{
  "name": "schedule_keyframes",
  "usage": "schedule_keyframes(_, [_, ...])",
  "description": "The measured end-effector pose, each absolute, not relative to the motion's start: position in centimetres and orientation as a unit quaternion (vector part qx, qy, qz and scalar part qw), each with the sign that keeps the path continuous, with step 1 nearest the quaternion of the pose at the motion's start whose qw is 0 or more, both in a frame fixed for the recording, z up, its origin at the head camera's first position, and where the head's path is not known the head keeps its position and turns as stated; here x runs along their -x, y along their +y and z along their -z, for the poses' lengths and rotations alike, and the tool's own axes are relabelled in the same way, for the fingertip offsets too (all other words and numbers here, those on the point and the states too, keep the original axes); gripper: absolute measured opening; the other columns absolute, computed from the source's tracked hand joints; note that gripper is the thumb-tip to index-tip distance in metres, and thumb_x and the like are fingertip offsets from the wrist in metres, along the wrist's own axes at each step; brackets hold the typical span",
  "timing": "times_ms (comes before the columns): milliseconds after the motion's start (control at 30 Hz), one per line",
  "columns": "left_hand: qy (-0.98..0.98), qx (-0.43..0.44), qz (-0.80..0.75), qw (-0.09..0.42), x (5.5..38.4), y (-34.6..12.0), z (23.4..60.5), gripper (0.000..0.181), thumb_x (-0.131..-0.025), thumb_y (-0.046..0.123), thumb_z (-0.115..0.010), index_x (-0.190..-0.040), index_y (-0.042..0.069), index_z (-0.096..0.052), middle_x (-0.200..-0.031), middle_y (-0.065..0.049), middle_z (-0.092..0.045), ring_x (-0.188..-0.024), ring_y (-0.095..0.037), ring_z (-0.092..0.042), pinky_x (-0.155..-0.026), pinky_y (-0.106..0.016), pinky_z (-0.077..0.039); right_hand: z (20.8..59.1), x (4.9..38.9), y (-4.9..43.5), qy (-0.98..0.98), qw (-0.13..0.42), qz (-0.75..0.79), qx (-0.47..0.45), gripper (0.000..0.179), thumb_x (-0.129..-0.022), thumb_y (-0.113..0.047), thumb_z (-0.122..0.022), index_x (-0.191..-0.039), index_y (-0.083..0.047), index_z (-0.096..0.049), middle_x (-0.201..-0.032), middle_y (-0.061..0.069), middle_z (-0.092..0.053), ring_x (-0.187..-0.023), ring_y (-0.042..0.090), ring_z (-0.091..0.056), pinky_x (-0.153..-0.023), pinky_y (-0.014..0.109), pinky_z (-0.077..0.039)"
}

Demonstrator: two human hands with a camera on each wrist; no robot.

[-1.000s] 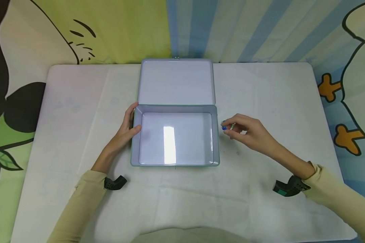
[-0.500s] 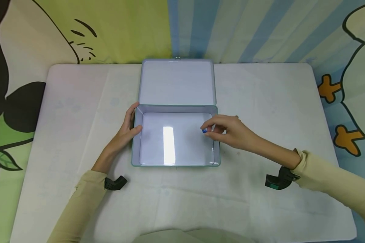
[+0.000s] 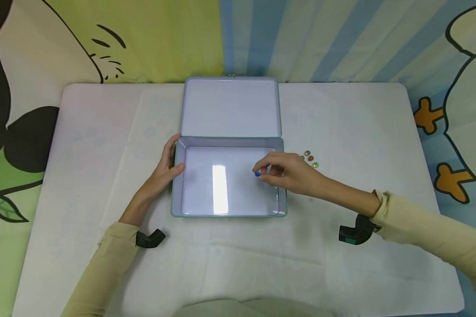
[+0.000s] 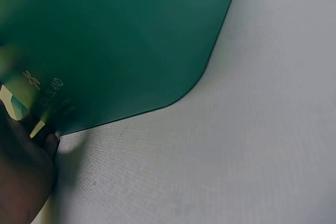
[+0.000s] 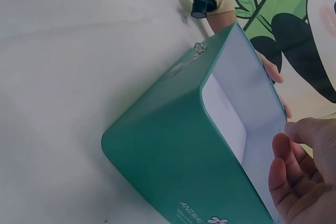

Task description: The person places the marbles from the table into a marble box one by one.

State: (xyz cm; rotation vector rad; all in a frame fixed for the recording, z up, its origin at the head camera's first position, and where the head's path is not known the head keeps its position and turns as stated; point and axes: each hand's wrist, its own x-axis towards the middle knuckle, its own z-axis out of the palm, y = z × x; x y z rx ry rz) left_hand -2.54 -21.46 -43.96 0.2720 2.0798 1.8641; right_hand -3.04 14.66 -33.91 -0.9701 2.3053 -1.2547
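Note:
A tin box [image 3: 176, 193], green outside and pale inside, lies with its lid [image 3: 230, 107] folded back behind it. My left hand [image 3: 161, 169] holds the box's left wall, thumb over the rim and fingers along the outside. Over the right half of the box, my right hand [image 3: 283, 174] pinches a small round blue bead [image 3: 257, 174] between thumb and fingertips. The right wrist view shows this hand [image 5: 302, 166] above the rim, where the bead is hidden. Part of the left hand [image 4: 26, 166] shows beside the green wall in the left wrist view.
Several small beads [image 3: 310, 158], green, brown and orange, lie on the white table [image 3: 361, 132] right of the box, partly behind the right hand. A patterned curtain [image 3: 143, 39] hangs beyond the table's back edge.
My right hand has carried the blue bead leftward from beside the box to over its inside, uncovering the beads on the table. The left hand has stayed on the box.

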Motion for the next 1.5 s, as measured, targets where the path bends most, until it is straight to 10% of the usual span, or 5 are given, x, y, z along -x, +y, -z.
schedule_keyframes(900, [0.724, -0.087, -0.663, 0.168, 2.5, -21.2, 43.9, 0.076, -0.094, 0.041, -0.056, -0.153, 0.034, -0.008, -0.16, -0.009, -0.01, -0.144, -0.024, -0.009, -0.111, -0.06, -0.007, 36.5, 9.1, 1.5, 0.788, 0.337, 0.407, 0.316, 0.02, -0.091, -0.005, -0.064, -0.109, -0.002, -0.068, -0.082, 0.005, -0.065, -0.071, 0.022, -0.063, -0.062, 0.019, -0.047])
schedule_keyframes(1500, [0.713, -0.101, -0.673, 0.169, 2.7, -21.3, 44.1, 0.087, -0.088, 0.055, -0.062, -0.154, 0.032, -0.009, -0.163, -0.008, -0.004, -0.15, -0.026, -0.001, -0.115, -0.06, 0.002, 39.0, 9.6, -2.3, 0.828, 0.319, 0.311, 0.34, 0.018, -0.087, 0.001, -0.064, -0.102, -0.004, -0.07, -0.09, 0.008, -0.068, -0.074, 0.009, -0.051, -0.066, 0.015, -0.039])
